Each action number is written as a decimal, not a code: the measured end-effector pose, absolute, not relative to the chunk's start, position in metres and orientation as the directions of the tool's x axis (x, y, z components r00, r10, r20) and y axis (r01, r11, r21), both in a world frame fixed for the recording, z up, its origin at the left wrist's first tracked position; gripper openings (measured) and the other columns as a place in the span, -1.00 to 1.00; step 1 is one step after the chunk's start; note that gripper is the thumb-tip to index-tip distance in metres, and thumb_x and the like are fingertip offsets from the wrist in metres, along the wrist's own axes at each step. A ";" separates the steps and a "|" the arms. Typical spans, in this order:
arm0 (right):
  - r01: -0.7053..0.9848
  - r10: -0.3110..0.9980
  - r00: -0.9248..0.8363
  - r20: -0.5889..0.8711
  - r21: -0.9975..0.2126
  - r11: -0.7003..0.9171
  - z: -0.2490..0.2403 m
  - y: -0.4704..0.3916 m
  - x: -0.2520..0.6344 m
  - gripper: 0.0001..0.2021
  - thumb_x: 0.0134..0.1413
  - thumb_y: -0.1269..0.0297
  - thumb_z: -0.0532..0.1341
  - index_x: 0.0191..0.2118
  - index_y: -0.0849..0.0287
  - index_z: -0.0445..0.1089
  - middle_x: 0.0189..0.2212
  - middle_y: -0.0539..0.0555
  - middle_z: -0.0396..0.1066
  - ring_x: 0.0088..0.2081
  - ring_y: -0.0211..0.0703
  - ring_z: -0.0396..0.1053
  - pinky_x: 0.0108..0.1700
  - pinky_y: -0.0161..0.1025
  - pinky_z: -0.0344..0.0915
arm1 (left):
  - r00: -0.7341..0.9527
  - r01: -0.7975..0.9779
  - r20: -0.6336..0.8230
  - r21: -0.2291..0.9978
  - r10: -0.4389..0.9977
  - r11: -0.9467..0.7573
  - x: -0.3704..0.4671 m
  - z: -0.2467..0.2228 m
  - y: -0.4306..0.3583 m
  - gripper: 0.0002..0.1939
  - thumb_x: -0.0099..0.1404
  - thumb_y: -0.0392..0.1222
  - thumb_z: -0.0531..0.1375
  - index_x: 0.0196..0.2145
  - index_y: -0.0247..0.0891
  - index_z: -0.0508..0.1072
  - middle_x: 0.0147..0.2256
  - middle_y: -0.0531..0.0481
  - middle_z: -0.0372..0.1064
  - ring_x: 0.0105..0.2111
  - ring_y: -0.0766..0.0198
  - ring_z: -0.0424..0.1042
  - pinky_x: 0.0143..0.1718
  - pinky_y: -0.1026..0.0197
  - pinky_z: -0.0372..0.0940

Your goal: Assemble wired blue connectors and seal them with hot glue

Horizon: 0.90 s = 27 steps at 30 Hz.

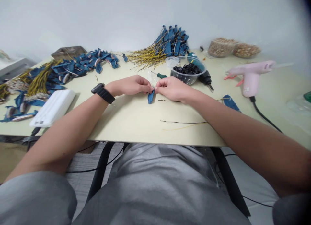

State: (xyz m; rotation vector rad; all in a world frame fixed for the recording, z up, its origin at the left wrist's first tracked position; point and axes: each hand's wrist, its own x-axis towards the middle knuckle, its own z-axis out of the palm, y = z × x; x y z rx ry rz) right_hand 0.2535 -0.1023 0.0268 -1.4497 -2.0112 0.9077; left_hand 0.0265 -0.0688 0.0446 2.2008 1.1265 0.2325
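Above the middle of the table, my left hand pinches the upper end of a small flat blue piece, which hangs below the fingertips. My right hand meets it from the other side, thumb and finger pinched at the same upper end; the exact grip is hidden by the fingers. Under and beside my right forearm lie thin dark wires and a yellow wire. Another blue piece with a thin wire rests right of that forearm. Just beyond the hands is a green-handled screwdriver.
Behind my hands stand a clear tub of black bits and a bundle of blue pieces on yellow stems. More blue pieces and a white power bank lie left. A pink glue gun with a black cord stands right.
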 end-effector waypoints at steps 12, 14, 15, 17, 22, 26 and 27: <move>0.592 0.947 -0.316 0.048 -0.771 0.237 0.017 -0.096 0.253 -0.79 0.47 0.42 0.38 -0.30 0.16 0.59 -0.36 0.02 0.51 -0.31 -0.17 0.29 -0.18 -0.10 0.19 | 0.726 0.621 0.056 0.375 0.686 -0.688 0.003 0.041 -0.052 0.06 0.09 0.66 0.45 0.30 -0.15 0.63 0.22 -0.26 0.62 0.18 -0.21 0.59 0.18 -0.06 0.46; 0.588 0.947 -0.317 0.047 -0.774 0.235 0.015 -0.095 0.253 -0.78 0.47 0.42 0.38 -0.31 0.16 0.58 -0.37 0.01 0.50 -0.32 -0.18 0.28 -0.19 -0.10 0.19 | 0.741 0.621 0.028 0.350 0.671 -0.701 0.004 0.039 -0.053 0.08 0.03 0.67 0.48 0.28 -0.12 0.65 0.22 -0.24 0.62 0.20 -0.24 0.58 0.23 -0.10 0.46; 0.589 0.948 -0.315 0.049 -0.773 0.236 0.014 -0.095 0.253 -0.77 0.47 0.42 0.38 -0.32 0.16 0.57 -0.38 0.00 0.49 -0.34 -0.18 0.27 -0.20 -0.09 0.19 | 0.738 0.628 0.025 0.339 0.674 -0.700 0.006 0.038 -0.054 0.06 0.02 0.67 0.50 0.25 -0.13 0.67 0.20 -0.24 0.63 0.19 -0.25 0.59 0.24 -0.12 0.45; 0.592 0.950 -0.306 0.061 -0.769 0.240 0.013 -0.094 0.254 -0.77 0.45 0.42 0.38 -0.34 0.15 0.55 -0.40 0.00 0.47 -0.35 -0.18 0.26 -0.21 -0.09 0.18 | 0.728 0.636 0.029 0.343 0.685 -0.691 0.010 0.036 -0.056 0.02 0.03 0.65 0.51 0.20 -0.14 0.70 0.17 -0.24 0.64 0.15 -0.23 0.60 0.22 -0.12 0.46; 0.573 0.943 -0.287 0.167 -0.759 0.309 0.015 -0.093 0.255 -0.76 0.46 0.43 0.36 -0.34 0.14 0.52 -0.39 0.00 0.46 -0.34 -0.17 0.26 -0.17 -0.09 0.19 | 0.738 0.566 0.128 0.418 0.663 -0.711 0.012 0.034 -0.057 -0.09 0.09 0.51 0.56 0.19 -0.17 0.67 0.11 -0.22 0.65 0.08 -0.14 0.61 0.17 -0.08 0.49; 0.569 0.914 -0.269 0.304 -0.715 0.406 0.023 -0.094 0.259 -0.76 0.44 0.52 0.31 -0.32 0.14 0.49 -0.38 -0.01 0.44 -0.32 -0.17 0.25 -0.15 -0.10 0.19 | 0.732 0.466 0.312 0.419 0.606 -0.779 0.012 0.034 -0.055 -0.12 0.11 0.41 0.61 0.21 -0.19 0.66 0.11 -0.23 0.66 0.07 -0.08 0.61 0.18 -0.08 0.49; 0.566 0.902 -0.263 0.341 -0.703 0.431 0.025 -0.095 0.260 -0.76 0.44 0.53 0.30 -0.31 0.13 0.48 -0.38 -0.01 0.44 -0.31 -0.17 0.26 -0.14 -0.11 0.19 | 0.725 0.442 0.356 0.415 0.589 -0.795 0.013 0.035 -0.056 -0.10 0.11 0.41 0.62 0.22 -0.19 0.65 0.11 -0.23 0.66 0.06 -0.07 0.61 0.18 -0.08 0.50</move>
